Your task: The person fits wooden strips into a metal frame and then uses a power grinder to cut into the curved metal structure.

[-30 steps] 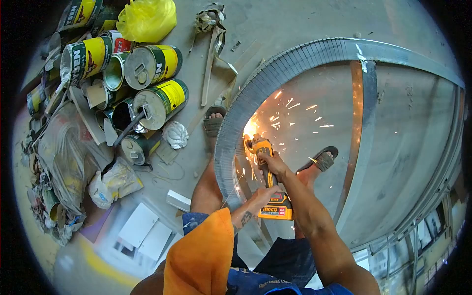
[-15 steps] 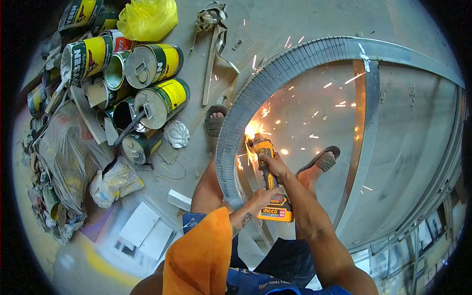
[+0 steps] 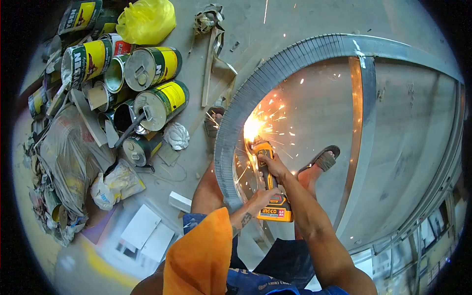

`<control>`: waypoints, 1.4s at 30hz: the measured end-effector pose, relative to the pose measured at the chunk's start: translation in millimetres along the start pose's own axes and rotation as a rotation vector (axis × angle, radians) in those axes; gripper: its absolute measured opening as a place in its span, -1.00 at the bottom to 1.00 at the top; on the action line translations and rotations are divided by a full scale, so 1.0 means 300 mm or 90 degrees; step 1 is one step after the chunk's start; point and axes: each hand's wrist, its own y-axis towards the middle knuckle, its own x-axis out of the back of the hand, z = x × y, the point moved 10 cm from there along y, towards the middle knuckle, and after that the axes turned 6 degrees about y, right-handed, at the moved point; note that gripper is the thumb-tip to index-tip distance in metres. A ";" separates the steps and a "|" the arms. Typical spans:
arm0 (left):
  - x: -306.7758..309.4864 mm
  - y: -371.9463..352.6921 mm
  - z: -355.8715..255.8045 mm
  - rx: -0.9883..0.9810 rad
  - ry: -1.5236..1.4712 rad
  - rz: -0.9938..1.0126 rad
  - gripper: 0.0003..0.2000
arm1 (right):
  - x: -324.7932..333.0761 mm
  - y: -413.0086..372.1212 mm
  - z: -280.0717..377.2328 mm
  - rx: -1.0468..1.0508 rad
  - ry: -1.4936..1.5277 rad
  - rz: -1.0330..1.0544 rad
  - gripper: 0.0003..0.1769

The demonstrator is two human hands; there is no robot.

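The yellow grinder (image 3: 264, 149) meets the curved metal band (image 3: 227, 132) on the floor, throwing sparks (image 3: 253, 126). The right hand (image 3: 273, 165) has its fingers wrapped round the grinder's body; the left hand (image 3: 262, 194) grips its rear. Paint cans (image 3: 152, 64) lie well apart.

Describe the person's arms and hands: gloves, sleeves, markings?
Both hands are bare: no gloves on the left hand or the right hand. No sleeves cover the forearms as far as they show. The left forearm carries a dark tattoo near the wrist. No watch, ring or strap is visible. An orange cloth hides the left upper arm, above blue clothing at the bottom edge.
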 end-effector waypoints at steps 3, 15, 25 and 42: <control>-0.001 -0.009 -0.001 0.016 0.009 -0.016 -0.67 | 0.014 0.079 -0.047 0.036 -0.015 0.034 -0.35; 0.001 -0.005 -0.022 -0.042 -0.016 -0.021 -0.64 | 0.025 0.070 -0.035 0.056 0.040 -0.004 -0.35; 0.014 0.003 -0.005 -0.009 -0.009 -0.016 -0.63 | -0.004 0.005 -0.033 -0.041 0.042 0.009 -0.36; 0.014 -0.043 -0.034 0.039 0.023 -0.033 -0.63 | -0.018 0.045 0.006 0.066 0.052 0.044 -0.61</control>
